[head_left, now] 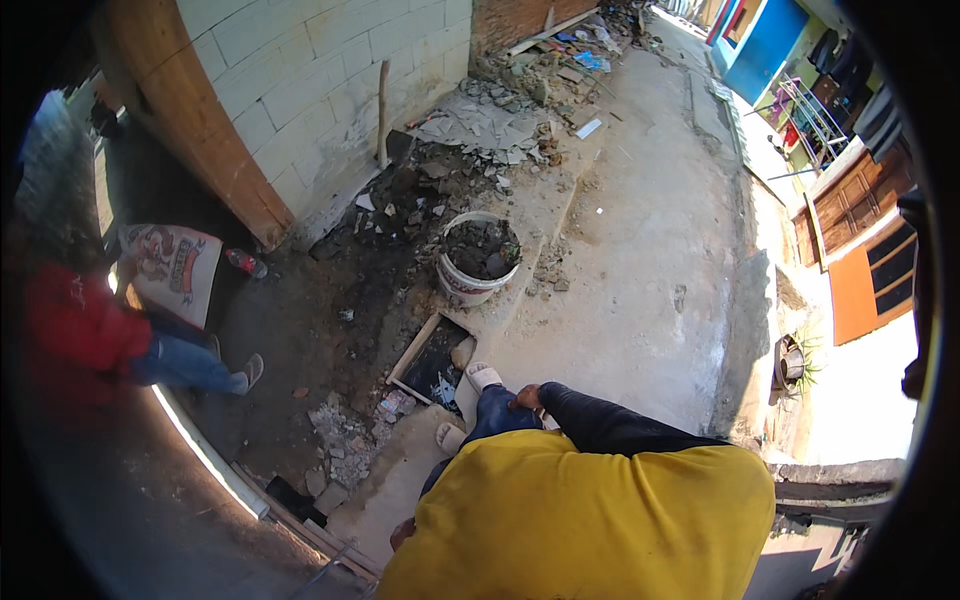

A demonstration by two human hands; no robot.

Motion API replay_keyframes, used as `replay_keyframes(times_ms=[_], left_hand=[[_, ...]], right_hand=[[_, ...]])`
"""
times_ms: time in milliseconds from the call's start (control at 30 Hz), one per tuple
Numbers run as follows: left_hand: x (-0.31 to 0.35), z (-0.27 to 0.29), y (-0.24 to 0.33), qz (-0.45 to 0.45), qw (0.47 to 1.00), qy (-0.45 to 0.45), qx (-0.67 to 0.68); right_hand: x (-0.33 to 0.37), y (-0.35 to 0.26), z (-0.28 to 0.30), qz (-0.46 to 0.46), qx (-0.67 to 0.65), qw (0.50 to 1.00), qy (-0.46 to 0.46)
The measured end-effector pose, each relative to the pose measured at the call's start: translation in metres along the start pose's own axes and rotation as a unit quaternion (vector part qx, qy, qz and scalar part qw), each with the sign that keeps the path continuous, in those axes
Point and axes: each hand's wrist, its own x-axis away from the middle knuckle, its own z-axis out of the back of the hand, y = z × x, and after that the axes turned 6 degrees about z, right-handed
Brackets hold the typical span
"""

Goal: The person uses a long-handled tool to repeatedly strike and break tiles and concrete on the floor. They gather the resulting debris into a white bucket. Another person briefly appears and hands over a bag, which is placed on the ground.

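Note:
My right hand point(526, 397), at the end of a dark sleeve, rests on the blue trousers point(494, 412) near my knee. It holds no tool, and its fingers lie against the cloth. Of my left hand point(402, 533) only a small part shows beside the yellow shirt; its fingers are hidden. In front of my feet, in light sandals point(483, 375), lies a wooden frame point(414, 345) around a dark opening, with a stone point(463, 352) at its edge. Beyond it stands a white bucket point(474, 292) filled with dark rubble. Neither hand touches the bucket.
Broken rubble point(345, 440) lies left of my feet. More debris point(500, 125) is heaped along the block wall point(320, 80), where a stick point(383, 110) leans. At left, a person in red point(85, 325) is near a printed sack point(175, 270) and a bottle point(246, 262).

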Motion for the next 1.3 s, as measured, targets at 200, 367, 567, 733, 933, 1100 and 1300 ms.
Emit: replay_keyframes(times_ms=[200, 367, 567, 733, 933, 1100, 1300], left_hand=[[0.047, 0.006, -0.026, -0.026, 0.992, 0.085, 0.085], [0.059, 0.006, -0.019, 0.017, 0.991, 0.1, 0.085], [0.061, 0.01, -0.059, 0.036, 0.99, 0.066, 0.119], [0.063, 0.002, -0.086, 0.063, 0.984, 0.113, 0.124], [0.062, -0.008, -0.067, 0.038, 0.985, 0.114, 0.125], [0.064, -0.009, -0.066, 0.001, 0.982, 0.121, 0.146], [0.063, -0.016, -0.092, 0.019, 0.968, 0.138, 0.209]], right_hand=[[0.017, -0.029, 0.008, 0.074, 0.078, 0.994, -0.004], [0.022, -0.043, 0.004, 0.137, 0.154, 0.979, -0.007], [0.02, -0.03, 0.004, 0.087, 0.1, 0.991, -0.006], [0.021, -0.018, 0.008, 0.08, 0.076, 0.994, -0.024], [0.027, -0.02, 0.014, 0.036, 0.075, 0.996, -0.025], [0.031, -0.026, 0.013, 0.019, 0.084, 0.996, -0.027], [0.028, -0.04, 0.021, 0.015, 0.106, 0.993, -0.045]])
